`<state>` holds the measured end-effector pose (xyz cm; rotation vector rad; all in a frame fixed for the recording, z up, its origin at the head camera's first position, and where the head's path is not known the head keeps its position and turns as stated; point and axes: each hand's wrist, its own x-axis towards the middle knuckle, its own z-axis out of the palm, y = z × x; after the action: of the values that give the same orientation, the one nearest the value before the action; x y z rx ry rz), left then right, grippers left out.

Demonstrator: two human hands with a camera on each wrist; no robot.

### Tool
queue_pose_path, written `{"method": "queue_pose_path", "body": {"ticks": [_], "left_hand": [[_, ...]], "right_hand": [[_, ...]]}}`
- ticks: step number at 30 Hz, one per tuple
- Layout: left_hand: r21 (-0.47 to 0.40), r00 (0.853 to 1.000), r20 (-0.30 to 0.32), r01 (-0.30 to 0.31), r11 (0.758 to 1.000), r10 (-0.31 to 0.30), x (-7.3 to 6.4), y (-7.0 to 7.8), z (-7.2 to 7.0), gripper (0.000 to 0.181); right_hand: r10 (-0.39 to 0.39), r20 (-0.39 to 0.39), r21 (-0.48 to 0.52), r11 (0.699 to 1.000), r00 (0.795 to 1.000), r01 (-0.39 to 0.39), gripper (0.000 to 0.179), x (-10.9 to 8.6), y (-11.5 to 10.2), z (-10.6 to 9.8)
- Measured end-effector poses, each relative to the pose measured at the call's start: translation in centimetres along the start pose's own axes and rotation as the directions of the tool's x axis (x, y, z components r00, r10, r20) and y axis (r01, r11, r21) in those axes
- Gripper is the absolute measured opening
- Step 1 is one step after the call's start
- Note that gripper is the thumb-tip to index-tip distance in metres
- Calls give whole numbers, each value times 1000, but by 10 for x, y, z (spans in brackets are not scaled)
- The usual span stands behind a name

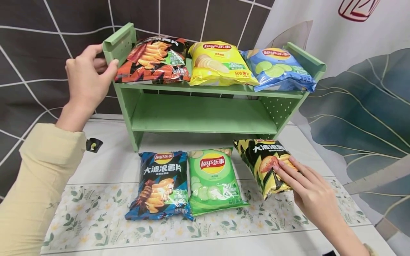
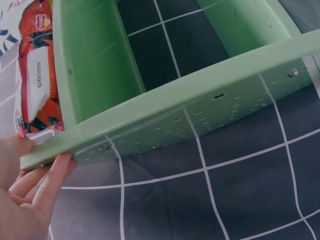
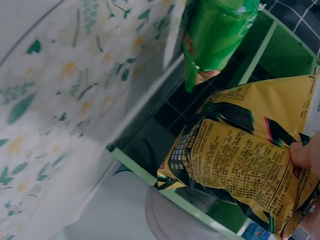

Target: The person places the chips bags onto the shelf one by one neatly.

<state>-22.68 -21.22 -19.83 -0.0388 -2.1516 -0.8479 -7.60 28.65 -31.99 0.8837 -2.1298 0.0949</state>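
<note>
While our left hand grips the green rack at its upper left, we pinch the black-and-yellow chip bag in our right hand, before the rack's right end (the bag's long axis points rackward).

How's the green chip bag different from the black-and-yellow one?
The green Lay's bag lies on the table; the right hand grips the black-and-yellow Lay's bag. The green bag's front is untouched; fingers partly cover the black-and-yellow bag's. Both say Lay's.
</note>
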Motion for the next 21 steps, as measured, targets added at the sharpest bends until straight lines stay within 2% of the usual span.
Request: {"method": "queue_pose_path", "body": {"ticks": [5,10,15,21], "left_hand": [[-6,1000,-1,-2,1000,2,0,-2,0,41],[0,1000,5,5,1000,-5,0,-1,1,42],[7,1000,11,11,1000,-11,0,1,1,42],[3,1000,7,14,1000,-14,0,0,-1,42]], "right_hand": [[13,-24,7,1000,1000,-13,44,9,-4,-2],[16,-89,9,1000,996,-15,46,18,-10,-1],[9,-156,11,1000,988,-8,49,28,-15,5],[-1,-190,1,1000,982,1,47,39,-17,16]]}}
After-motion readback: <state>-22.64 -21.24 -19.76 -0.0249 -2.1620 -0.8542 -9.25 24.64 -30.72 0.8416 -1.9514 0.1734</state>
